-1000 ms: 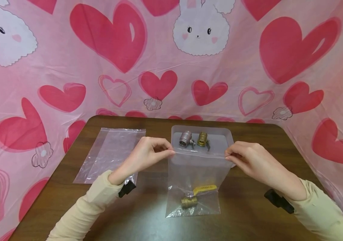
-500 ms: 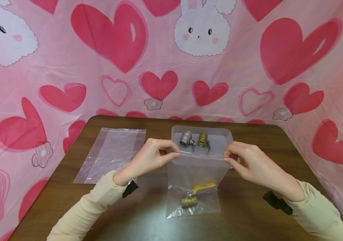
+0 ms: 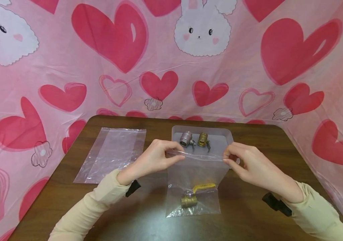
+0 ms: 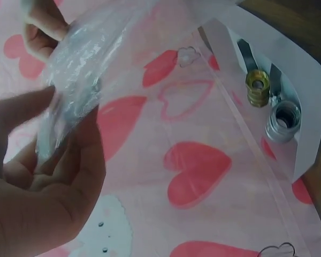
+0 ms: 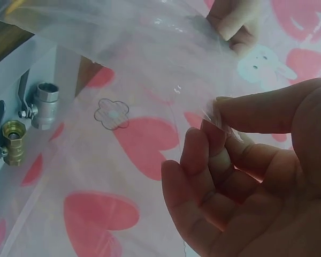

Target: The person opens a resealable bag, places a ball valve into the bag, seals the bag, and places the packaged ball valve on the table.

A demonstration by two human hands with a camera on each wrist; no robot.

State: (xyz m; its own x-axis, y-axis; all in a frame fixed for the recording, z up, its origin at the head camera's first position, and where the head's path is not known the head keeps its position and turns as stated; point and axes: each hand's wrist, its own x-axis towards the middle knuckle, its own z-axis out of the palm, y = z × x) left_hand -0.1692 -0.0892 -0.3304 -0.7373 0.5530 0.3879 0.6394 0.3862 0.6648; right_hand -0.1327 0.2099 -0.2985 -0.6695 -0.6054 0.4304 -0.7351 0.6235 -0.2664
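Observation:
A clear zip-lock bag point(image 3: 196, 172) hangs between both hands in the head view, its zip edge stretched sideways. Inside, near the bottom, lies a brass ball valve point(image 3: 188, 201) with a yellow lever handle point(image 3: 204, 186). The left hand point(image 3: 156, 156) pinches the zip edge between thumb and fingers, somewhat in from the bag's left corner. At the right corner, the right hand point(image 3: 251, 162) pinches the same edge. In the right wrist view, the thumb point(image 5: 262, 112) presses the film against the index finger, while the other fingers are curled loosely.
Behind the bag stands a translucent plastic bin point(image 3: 221, 134). It holds a silver ball valve point(image 3: 185, 139) and a smaller brass ball valve point(image 3: 202, 139), each with a lever. Another clear bag point(image 3: 114, 150) lies flat at the left of the brown table point(image 3: 123, 214).
The left hand has slid rightward along the zip edge, from the left corner toward the middle. The right hand has stayed at the right corner, shifting only slightly.

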